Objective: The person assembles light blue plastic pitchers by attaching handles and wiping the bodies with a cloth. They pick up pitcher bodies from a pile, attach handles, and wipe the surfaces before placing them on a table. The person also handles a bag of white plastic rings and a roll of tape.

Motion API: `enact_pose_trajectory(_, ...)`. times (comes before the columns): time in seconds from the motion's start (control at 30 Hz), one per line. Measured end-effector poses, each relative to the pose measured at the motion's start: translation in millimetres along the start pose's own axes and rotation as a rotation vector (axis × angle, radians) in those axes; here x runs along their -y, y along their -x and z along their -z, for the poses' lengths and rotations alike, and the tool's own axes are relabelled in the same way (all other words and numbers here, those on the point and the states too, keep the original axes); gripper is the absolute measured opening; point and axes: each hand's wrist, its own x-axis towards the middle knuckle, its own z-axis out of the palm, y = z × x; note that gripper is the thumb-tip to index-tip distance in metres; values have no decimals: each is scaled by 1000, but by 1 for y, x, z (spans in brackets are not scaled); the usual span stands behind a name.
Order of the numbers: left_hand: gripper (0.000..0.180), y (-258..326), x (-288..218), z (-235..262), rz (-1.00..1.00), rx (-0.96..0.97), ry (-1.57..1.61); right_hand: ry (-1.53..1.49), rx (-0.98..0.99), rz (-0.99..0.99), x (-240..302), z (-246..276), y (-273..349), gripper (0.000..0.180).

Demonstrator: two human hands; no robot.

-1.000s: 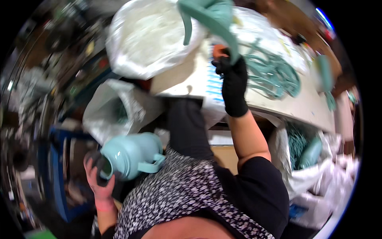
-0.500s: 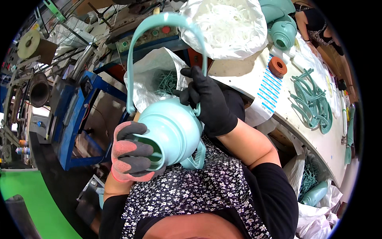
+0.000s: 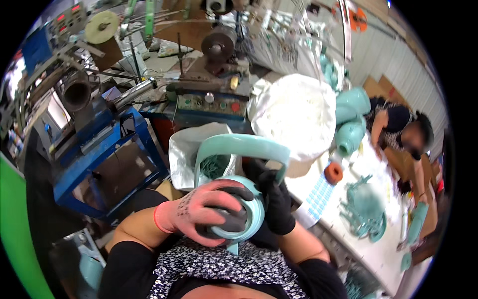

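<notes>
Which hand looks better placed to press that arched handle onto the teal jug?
Probably the right hand: its black glove sits at the handle base, while the left hand is wrapped around the jug, steadying it.

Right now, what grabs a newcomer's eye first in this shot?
The pale green plastic vessel at lower centre, its arched handle rising above it, clasped by the left hand in a pink and grey glove and the right hand in a black glove. Behind it bulges a big white sack. Left stands a blue machine frame; right, a white table piled with green plastic parts.
</notes>
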Motion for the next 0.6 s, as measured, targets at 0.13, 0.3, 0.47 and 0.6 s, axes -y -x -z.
enact_pose_trajectory(0.13, 94, 40, 20, -26, 224, -181, -67, -36, -49, -348, -30, 41, 4, 36)
enact_pose_trajectory(0.3, 60, 117, 75, -82, 1125, -877, 390, -131, -124, -285, -31, 44, 10, 32)
enact_pose_trajectory(0.47, 35, 72, 32, -58, 995, -790, 893, -35, -155, -247, -33, 54, 12, 23)
enact_pose_trajectory(0.6, 37, 92, 37, -60, 894, -848, 988, -79, -251, -301, -39, 43, 9, 22)
